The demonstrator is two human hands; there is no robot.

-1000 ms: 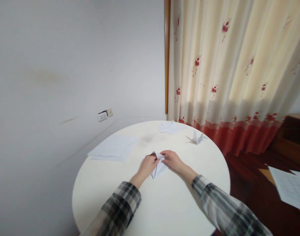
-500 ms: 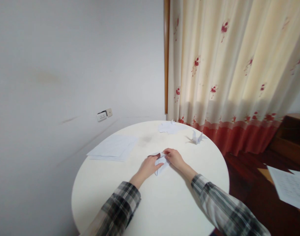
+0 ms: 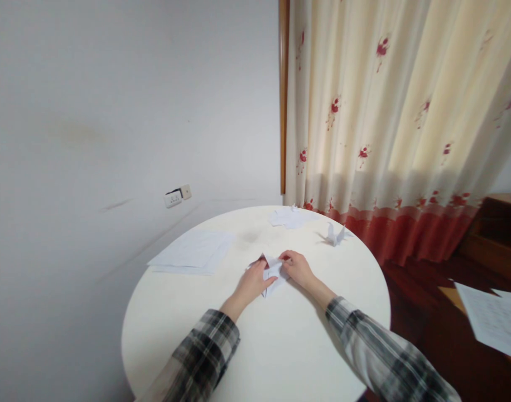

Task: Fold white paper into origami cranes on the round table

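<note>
Just below the middle of the frame, a small folded paper lies on the round white table, held between both hands. The left hand comes in from the lower left, its fingers closed on the left flap near the raised tip. The right hand meets it from the right, its fingertips pinched on the paper's upper right edge. The piece rests mostly on the table, with one corner lifted (the exact fold underneath is hidden by the fingers).

To fold well here, I judge that one hand should pin the body flat against the table while the other lines up the flap edge to edge. The crease should then be pressed from the middle outward. Thin paper like this would likely slip or tear if tugged at its tip.

Counted:
- Two hands, both in plaid sleeves.
- One folded paper being worked.
- One finished paper crane, standing above and to the right of the hands, well apart from them.
- One loose heap of white paper at the table's far edge.
- One flat stack of sheets to the left (how many sheets, I cannot tell).
- One more printed sheet at the lower right, off the table.

A flowered curtain fills the upper right.
</note>
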